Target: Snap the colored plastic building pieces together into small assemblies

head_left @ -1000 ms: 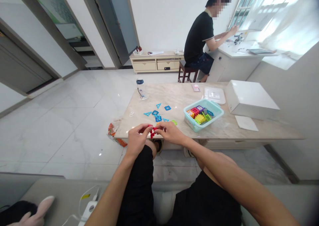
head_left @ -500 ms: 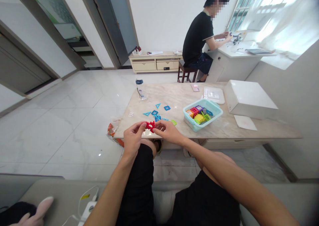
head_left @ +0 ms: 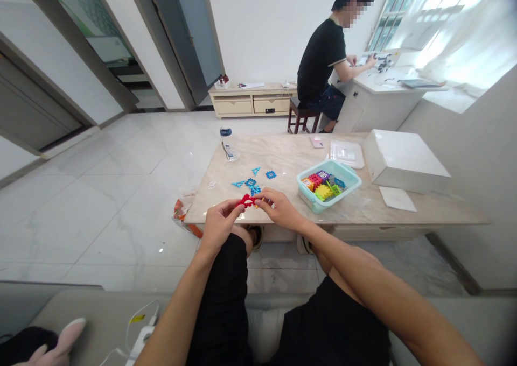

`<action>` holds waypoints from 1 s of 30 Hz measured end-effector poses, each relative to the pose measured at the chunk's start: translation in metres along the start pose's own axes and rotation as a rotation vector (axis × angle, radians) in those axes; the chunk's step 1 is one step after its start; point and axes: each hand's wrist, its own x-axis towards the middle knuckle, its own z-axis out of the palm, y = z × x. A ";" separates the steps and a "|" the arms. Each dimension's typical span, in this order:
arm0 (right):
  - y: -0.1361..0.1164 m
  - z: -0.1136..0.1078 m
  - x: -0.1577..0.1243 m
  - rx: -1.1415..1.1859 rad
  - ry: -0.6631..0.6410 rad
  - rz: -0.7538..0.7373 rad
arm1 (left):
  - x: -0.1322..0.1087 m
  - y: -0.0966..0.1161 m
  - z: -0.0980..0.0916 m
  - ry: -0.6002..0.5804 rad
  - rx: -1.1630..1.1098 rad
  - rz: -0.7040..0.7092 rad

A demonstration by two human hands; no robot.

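Note:
My left hand (head_left: 218, 223) and my right hand (head_left: 278, 210) meet over the near edge of the marble table (head_left: 291, 161), both pinching small red plastic building pieces (head_left: 247, 201) between fingertips. Just beyond my hands lie several blue pieces (head_left: 252, 183) on the tabletop, some triangular and some square. A teal tub (head_left: 329, 185) full of coloured pieces stands to the right of my right hand.
A white box (head_left: 404, 161), a clear lid (head_left: 346, 153), a sheet of paper (head_left: 398, 199) and a bottle (head_left: 228, 142) are on the table. Another person (head_left: 323, 67) sits at a far desk. A snack bag (head_left: 181, 212) lies on the floor.
Both hands have turned the red pieces, which now lie flatter and slightly higher between the fingertips. The far person's hands have shifted on the desk.

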 end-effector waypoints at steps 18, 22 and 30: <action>0.005 -0.003 0.001 -0.032 0.015 0.046 | 0.004 0.001 0.000 -0.074 0.056 -0.012; 0.002 -0.006 0.001 -0.038 -0.030 0.042 | 0.003 -0.003 -0.002 -0.046 0.044 0.002; 0.005 -0.008 0.001 -0.066 -0.019 0.025 | 0.001 0.000 0.001 -0.076 0.017 0.009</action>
